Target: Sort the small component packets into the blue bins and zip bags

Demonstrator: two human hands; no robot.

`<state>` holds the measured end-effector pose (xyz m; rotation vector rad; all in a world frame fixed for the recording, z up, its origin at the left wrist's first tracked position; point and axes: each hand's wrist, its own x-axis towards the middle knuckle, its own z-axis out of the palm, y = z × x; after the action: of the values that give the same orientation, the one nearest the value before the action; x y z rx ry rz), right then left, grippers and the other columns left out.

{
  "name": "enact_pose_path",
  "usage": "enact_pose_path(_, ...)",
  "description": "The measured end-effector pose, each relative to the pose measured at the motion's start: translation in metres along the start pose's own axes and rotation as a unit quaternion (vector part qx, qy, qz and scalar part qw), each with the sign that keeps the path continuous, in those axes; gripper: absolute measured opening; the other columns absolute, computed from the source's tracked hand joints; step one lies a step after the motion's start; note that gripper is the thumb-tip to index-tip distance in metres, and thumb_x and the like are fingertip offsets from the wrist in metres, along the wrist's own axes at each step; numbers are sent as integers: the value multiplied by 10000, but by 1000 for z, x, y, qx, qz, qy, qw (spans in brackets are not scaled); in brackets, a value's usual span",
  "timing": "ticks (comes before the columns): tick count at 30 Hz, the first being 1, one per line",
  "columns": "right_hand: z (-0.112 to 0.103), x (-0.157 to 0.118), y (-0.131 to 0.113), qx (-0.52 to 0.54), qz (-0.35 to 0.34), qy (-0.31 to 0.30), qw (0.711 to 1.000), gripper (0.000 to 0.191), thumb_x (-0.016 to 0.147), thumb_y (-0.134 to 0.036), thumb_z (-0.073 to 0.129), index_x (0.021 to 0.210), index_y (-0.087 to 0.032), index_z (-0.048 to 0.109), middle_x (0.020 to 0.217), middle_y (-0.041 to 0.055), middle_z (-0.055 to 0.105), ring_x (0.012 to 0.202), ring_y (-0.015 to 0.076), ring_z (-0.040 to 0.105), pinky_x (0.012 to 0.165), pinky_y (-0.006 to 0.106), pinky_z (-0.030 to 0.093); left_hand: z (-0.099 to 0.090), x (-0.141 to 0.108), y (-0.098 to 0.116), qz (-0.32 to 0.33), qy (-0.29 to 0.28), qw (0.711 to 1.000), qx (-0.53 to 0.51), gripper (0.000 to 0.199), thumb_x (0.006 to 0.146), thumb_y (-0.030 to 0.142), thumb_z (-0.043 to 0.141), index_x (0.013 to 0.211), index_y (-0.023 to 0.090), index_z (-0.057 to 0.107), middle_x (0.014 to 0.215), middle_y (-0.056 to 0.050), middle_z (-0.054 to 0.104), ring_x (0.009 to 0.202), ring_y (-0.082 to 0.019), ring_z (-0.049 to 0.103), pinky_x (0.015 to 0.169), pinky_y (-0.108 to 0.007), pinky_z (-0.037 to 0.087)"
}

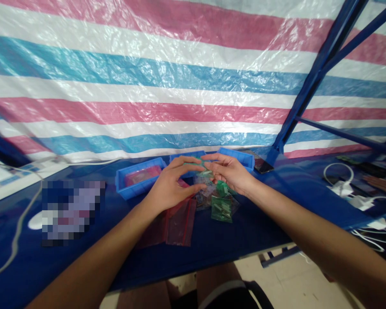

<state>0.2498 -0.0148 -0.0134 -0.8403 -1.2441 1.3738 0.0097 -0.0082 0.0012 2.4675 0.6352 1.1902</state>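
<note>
My left hand [172, 182] reaches over the pile from the left, its fingers stretched out and its thumb apart from them. From the right comes my right hand [231, 171], its fingers bent together close to my left fingertips; what they hold is too small to make out. Between and below both hands lie several small clear and greenish plastic bags. One green zip bag [221, 209] with thin metal-looking pieces inside lies at the front of the pile. Another bright green packet [223, 187] is under my right palm. Red zip bags [180, 223] lie flat below my left hand.
Behind the hands stand a blue bin [141, 189] holding red bags and another blue bin [249, 162]. A dark phone-like object [263, 166] lies at the back right. White cables [341, 184] lie to the right. A blue metal frame [309, 94] rises there.
</note>
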Motion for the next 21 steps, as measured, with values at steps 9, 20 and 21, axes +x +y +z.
enact_pose_path(9, 1, -1, -6, 18, 34, 5, 999, 507, 855, -615, 900, 1059, -158, 823, 793, 65, 800, 577, 130, 691, 479, 212, 536, -8, -1, -8, -161, 145, 974, 69, 359, 1035, 468, 719, 1315, 246, 746, 910, -8, 792, 810, -196, 755, 736, -295, 556)
enact_pose_path(20, 2, 0, -4, -7, 25, -5, 1000, 518, 829, -653, 906, 970, -162, 821, 739, 33, 752, 552, 110, 652, 478, 209, 497, -22, -2, -38, -61, 58, 967, 240, 394, 1079, 229, 451, 1288, 188, 783, 1366, -105, 788, 1309, -297, 703, 1194, -495, 525)
enact_pose_path(21, 2, 0, -4, -8, 24, -6, 1000, 520, 828, -658, 905, 962, -163, 821, 737, 32, 751, 552, 109, 651, 478, 209, 495, -21, -2, -40, -55, 35, 966, 250, 393, 1074, 229, 461, 1292, 187, 785, 1380, -106, 783, 1327, -303, 693, 1217, -507, 514)
